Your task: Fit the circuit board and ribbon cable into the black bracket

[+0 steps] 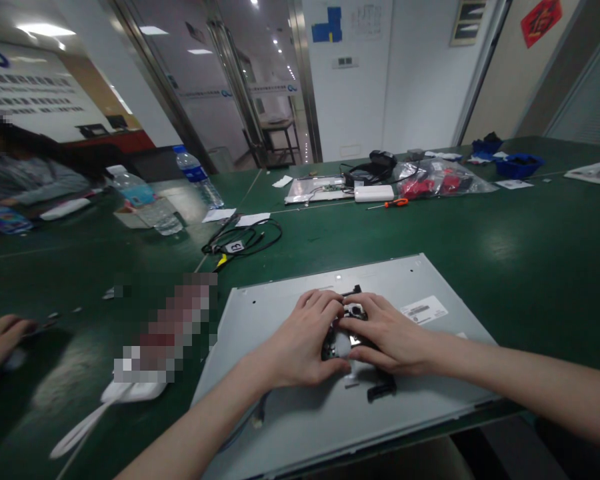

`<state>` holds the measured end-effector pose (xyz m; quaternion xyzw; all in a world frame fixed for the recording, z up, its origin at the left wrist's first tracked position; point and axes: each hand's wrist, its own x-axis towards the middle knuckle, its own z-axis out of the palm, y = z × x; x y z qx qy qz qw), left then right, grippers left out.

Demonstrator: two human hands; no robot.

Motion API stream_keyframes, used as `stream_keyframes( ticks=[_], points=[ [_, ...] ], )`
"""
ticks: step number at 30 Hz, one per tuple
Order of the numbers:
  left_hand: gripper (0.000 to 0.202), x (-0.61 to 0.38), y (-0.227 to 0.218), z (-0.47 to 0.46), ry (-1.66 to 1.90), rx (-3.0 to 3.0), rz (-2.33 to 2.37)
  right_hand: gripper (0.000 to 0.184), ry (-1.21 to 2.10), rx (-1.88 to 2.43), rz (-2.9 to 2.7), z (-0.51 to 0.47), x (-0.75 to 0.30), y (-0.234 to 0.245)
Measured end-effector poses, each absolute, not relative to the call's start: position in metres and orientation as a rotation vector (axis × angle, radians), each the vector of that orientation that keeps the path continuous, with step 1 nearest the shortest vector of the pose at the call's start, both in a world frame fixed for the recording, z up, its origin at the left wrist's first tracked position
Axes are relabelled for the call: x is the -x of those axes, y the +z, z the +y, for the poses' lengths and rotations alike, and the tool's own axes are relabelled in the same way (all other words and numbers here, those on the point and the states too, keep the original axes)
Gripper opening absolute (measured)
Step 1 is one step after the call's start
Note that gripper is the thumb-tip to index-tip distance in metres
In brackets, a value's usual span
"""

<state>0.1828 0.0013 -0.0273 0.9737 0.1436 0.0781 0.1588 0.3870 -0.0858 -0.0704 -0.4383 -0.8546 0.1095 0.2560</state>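
Note:
A wide, flat silver-grey metal panel [290, 427] with a white barcode label [425, 310] lies in front of me, at the table's near edge. Over its middle, both hands are bent around a small circuit-board assembly [343, 343] with metal and black parts. My left hand [300, 340] closes on its left side, thumb at the near edge. From the right, my right hand [393, 333] grips it with fingers curled inward. My fingers hide much of the assembly. A black plastic piece [381, 390] shows just below my right hand, on the panel.
Black cables [250, 237] lie coiled ahead. Water bottles [197, 177] stand at the left, near another person [25, 167]. Another hand [3, 340] rests at the left edge. An orange-handled screwdriver [397, 203], white box [374, 193] and plastic bag [445, 179] lie farther back.

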Motion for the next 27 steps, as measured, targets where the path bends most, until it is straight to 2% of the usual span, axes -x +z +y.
stream_keyframes(
  ticks=[12, 27],
  points=[
    [0.056, -0.1828, -0.0294, 0.0019, 0.217, -2.776, 0.409, 0.05, 0.301, 1.24, -2.379, -0.0845, -0.3892, -0.0691],
    [0.066, -0.1806, -0.0314, 0.0019, 0.225, -2.794, 0.419, 0.038, 0.25, 1.136, -2.25, -0.086, -0.3898, -0.0669]
  ],
)
